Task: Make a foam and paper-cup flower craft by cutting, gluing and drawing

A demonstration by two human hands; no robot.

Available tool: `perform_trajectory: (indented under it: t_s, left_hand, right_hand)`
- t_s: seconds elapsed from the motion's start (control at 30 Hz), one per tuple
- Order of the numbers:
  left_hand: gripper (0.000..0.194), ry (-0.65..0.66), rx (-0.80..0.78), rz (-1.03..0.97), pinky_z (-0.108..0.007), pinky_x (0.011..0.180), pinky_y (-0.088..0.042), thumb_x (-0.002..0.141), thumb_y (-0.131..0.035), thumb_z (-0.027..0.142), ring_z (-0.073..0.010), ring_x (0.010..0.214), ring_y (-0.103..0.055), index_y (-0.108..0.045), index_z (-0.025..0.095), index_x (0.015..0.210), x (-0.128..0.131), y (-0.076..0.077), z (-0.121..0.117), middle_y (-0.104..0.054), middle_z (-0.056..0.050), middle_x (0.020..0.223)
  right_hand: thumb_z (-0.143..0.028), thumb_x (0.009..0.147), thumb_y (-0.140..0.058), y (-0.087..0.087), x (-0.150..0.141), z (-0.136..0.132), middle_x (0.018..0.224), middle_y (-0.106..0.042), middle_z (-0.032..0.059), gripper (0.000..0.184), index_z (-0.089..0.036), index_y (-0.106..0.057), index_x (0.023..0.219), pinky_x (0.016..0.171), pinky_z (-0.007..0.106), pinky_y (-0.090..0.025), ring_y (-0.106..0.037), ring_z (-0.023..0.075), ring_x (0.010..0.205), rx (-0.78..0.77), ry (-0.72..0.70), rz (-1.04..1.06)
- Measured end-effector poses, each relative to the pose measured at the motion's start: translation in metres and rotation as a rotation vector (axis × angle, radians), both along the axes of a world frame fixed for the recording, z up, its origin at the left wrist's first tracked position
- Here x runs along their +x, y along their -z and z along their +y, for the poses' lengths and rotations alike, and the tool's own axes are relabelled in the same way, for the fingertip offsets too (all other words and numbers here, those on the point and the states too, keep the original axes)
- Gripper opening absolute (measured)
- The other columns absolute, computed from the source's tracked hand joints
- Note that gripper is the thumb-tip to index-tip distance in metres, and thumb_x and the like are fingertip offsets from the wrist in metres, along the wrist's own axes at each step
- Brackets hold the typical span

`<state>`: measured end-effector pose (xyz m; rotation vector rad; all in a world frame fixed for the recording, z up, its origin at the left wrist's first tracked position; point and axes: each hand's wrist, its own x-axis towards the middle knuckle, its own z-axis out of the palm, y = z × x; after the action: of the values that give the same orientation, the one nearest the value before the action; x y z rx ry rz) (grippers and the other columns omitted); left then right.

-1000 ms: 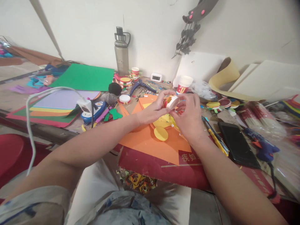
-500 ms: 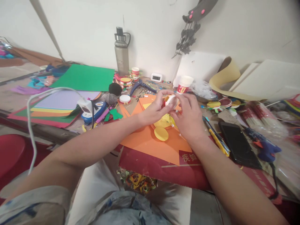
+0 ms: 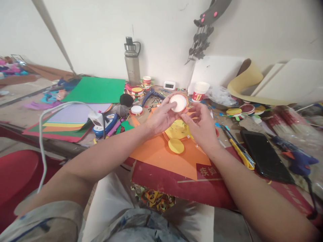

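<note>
My left hand (image 3: 165,116) grips a cut-down paper cup piece (image 3: 179,103), a shallow round with a white face and a thin reddish rim. The thumb presses on the white face, which is turned toward me. Just right of it is my right hand (image 3: 202,122), with thumb and fingers apart and nothing seen between them. A yellow paper disc (image 3: 176,146) lies on the orange paper (image 3: 161,158) below my hands. More yellow paper (image 3: 178,130) with small green scraps lies partly under my right hand.
A stack of paper cups (image 3: 200,92) stands behind my hands. To the right lie a yellow cutter (image 3: 241,153), a black phone (image 3: 264,156) and a blue glue gun (image 3: 297,158). Leftward are a blue power strip (image 3: 106,126), coloured sheets (image 3: 97,89) and a bottle (image 3: 132,64).
The cup piece has turned so its white face points toward me. My right hand has come away from it, its fingers opening. The whole view has shifted slightly.
</note>
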<state>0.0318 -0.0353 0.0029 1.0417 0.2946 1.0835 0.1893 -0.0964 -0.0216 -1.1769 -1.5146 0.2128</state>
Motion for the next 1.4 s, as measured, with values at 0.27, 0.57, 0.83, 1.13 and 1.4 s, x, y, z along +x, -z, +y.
perform_trajectory:
  t_s: [0.27, 0.57, 0.83, 1.13, 1.4]
  left_hand:
    - [0.040, 0.026, 0.033, 0.088, -0.033, 0.092, -0.061, 0.085, -0.088, 0.038, -0.0165, 0.102, -0.071, -0.063, 0.027, 0.115, -0.002, 0.011, 0.004, -0.073, -0.002, 0.110]
    - [0.054, -0.014, 0.125, 0.128, -0.027, 0.079, -0.059, 0.072, -0.101, 0.047, -0.0117, 0.086, -0.068, -0.062, 0.021, 0.100, -0.002, 0.008, -0.006, -0.072, 0.001, 0.097]
    - [0.058, -0.086, 0.237, 0.144, -0.028, 0.077, -0.059, 0.072, -0.101, 0.052, -0.0104, 0.082, -0.069, -0.058, 0.020, 0.096, -0.001, 0.011, -0.004, -0.069, 0.003, 0.093]
    - [0.065, -0.108, 0.306, 0.181, -0.030, 0.082, -0.061, 0.067, -0.102, 0.057, -0.0117, 0.078, -0.072, -0.053, 0.021, 0.090, -0.001, 0.012, -0.001, -0.070, 0.003, 0.085]
    - [0.062, -0.140, 0.325, 0.195, -0.029, 0.081, -0.061, 0.068, -0.103, 0.050, -0.0114, 0.079, -0.073, -0.053, 0.021, 0.089, -0.001, 0.011, -0.003, -0.070, 0.004, 0.083]
  right_hand:
    - [-0.041, 0.093, -0.075, -0.010, -0.006, -0.007, 0.106, -0.072, 0.0035, 0.033, -0.025, -0.061, 0.119, 0.073, 0.035, -0.054, -0.064, 0.0183, 0.084, 0.033, 0.084, -0.029]
    - [-0.029, 0.092, -0.069, -0.013, 0.000, -0.005, 0.105, -0.072, 0.0040, 0.026, -0.024, -0.063, 0.117, 0.078, 0.038, -0.058, -0.066, 0.0190, 0.085, 0.130, 0.151, -0.068]
    - [-0.033, 0.094, -0.072, -0.014, 0.006, -0.006, 0.112, -0.067, 0.0053, 0.025, -0.028, -0.059, 0.116, 0.075, 0.039, -0.059, -0.065, 0.0218, 0.092, 0.255, 0.173, -0.128]
    - [-0.026, 0.093, -0.072, -0.021, 0.009, -0.010, 0.108, -0.063, 0.0074, 0.017, -0.028, -0.061, 0.105, 0.088, 0.050, -0.060, -0.063, 0.0281, 0.099, 0.297, 0.184, -0.238]
    - [-0.028, 0.094, -0.073, -0.021, 0.010, -0.010, 0.110, -0.065, 0.0083, 0.014, -0.027, -0.064, 0.106, 0.090, 0.052, -0.061, -0.067, 0.0290, 0.104, 0.308, 0.202, -0.290]
